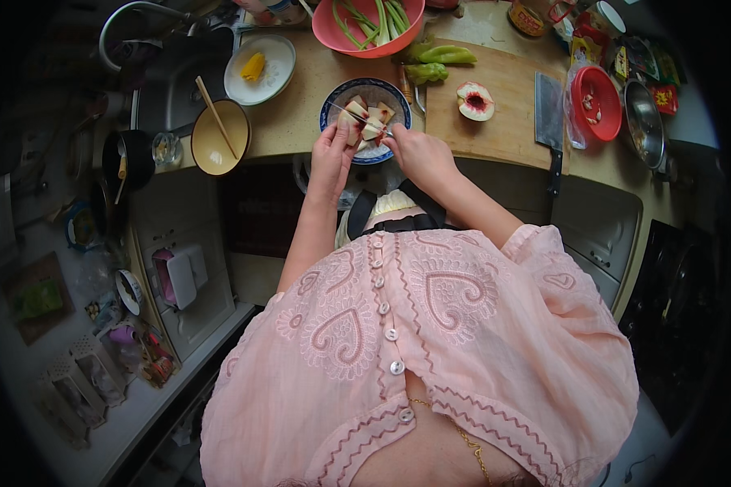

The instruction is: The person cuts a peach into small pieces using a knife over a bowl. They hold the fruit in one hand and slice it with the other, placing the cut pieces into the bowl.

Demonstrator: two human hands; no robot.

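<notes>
My left hand [333, 156] is closed on a pale piece of fruit [352, 130] that looks like peach, held over a blue-rimmed bowl [369, 82]. From the right, my right hand [418, 154] grips a small knife [354, 115], its thin blade slanting across the fruit toward the upper left; the fingers hide most of the handle. Cut fruit chunks [382, 110] with reddish marks lie in the bowl. A halved peach [474, 102], its red centre facing up, sits on the wooden cutting board [503, 85] to the right.
A cleaver [549, 114] lies on the board's right side, its handle over the counter edge. Left stand a cream bowl [209, 146] with chopsticks and a white plate [278, 69]. Green peppers [440, 55], a pink basin [341, 40] and a red bowl [613, 122] surround the board.
</notes>
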